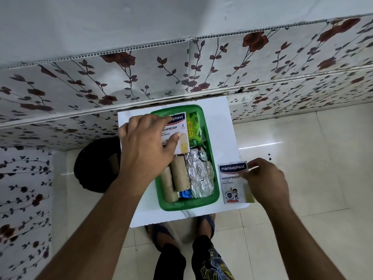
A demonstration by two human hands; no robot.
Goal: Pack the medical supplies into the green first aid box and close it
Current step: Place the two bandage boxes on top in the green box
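Note:
The green first aid box stands open on a small white table. Inside lie two tan bandage rolls, a crumpled foil pack, a green cotton swab packet and a small blue item. My left hand holds a Hansaplast plaster box over the far left part of the box. My right hand grips a second Hansaplast box lying on the table just right of the green box. No lid is visible.
The table stands against a floral-patterned wall. A black round object sits on the tiled floor to the left. My feet in sandals show below the table's near edge.

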